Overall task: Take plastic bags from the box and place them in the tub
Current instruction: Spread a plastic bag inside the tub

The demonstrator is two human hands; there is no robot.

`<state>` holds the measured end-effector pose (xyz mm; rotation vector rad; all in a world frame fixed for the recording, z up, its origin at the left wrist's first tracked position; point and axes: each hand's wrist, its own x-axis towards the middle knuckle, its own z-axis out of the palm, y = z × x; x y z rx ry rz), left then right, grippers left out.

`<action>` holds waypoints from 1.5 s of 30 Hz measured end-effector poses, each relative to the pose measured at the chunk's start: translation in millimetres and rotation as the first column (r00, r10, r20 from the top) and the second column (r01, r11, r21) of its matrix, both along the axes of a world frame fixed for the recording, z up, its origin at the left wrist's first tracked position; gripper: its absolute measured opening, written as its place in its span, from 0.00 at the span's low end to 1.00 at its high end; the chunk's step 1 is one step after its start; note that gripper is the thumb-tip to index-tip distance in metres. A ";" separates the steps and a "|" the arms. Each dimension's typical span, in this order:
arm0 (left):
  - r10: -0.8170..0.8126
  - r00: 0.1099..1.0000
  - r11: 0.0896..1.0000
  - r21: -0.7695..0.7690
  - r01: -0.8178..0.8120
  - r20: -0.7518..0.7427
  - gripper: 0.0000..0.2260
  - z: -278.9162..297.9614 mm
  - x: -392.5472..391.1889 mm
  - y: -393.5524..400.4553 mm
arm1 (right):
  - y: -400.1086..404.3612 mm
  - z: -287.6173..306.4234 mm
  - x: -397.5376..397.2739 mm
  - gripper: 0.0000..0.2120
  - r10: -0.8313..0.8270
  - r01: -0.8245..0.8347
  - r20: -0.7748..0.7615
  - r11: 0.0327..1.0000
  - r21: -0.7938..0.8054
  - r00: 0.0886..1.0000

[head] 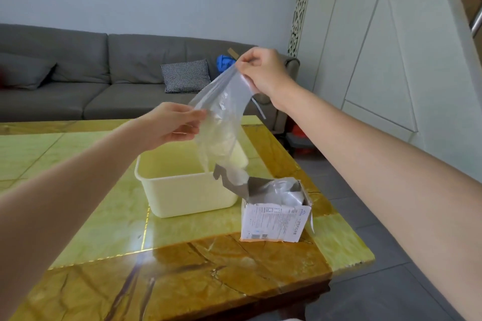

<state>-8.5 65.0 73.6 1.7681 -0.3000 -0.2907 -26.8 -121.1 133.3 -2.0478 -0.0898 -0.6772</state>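
A clear plastic bag [221, 122] hangs in the air above the cream tub [182, 195], its lower end trailing down toward the open white box [273, 221]. My right hand [263, 70] pinches the bag's top edge, held high. My left hand [172, 122] pinches the bag's left side lower down, thumb against fingers. More crumpled plastic bags [284, 190] show inside the box, which stands right of the tub with its flap raised. The tub's inside looks bare where visible.
The yellow-green stone table [104, 229] has its near edge and right corner close to the box. A grey sofa [78, 73] with a checked cushion [186, 75] runs behind it. Grey floor lies to the right.
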 end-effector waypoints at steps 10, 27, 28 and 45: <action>0.242 0.952 0.894 0.338 -0.294 0.189 0.08 -38.5 78.5 37.8 | -6.6 -79.6 51.8 0.13 0.167 -0.207 -0.249 0.968 -0.141 0.954; -0.455 0.880 0.348 0.882 0.317 -0.137 0.10 -68.0 84.5 7.6 | 25.8 -147.4 103.5 0.11 -0.192 -0.587 -0.775 0.551 -0.593 0.603; -0.463 0.867 0.268 0.902 0.337 -0.186 0.10 -72.2 86.9 7.0 | 25.9 -149.1 104.3 0.05 -0.222 -0.601 -0.774 0.518 -0.609 0.593; -0.455 0.884 0.097 0.980 0.172 -0.110 0.14 -74.0 89.8 -6.9 | 35.6 -122.8 91.8 0.15 -0.394 -0.668 -0.670 0.168 -0.725 0.628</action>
